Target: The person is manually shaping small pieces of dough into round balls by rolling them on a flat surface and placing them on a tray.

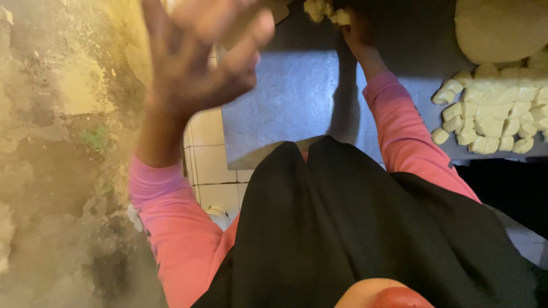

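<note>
My left hand [200, 54] is raised close to the camera, blurred, with its fingers spread and nothing in it. My right hand [355, 28] reaches to the far edge of the grey worktop [291, 97] and rests on a small heap of pale dough pieces [325, 10]; whether it grips them I cannot tell. Both arms wear pink sleeves. A black apron covers my front in the lower middle of the view.
A pile of several cut dough pieces [496, 111] lies on the right of the worktop, with a big lump of dough [499, 25] behind it. White tiles [208, 154] show beside the worktop. A rough stained floor [51, 142] fills the left.
</note>
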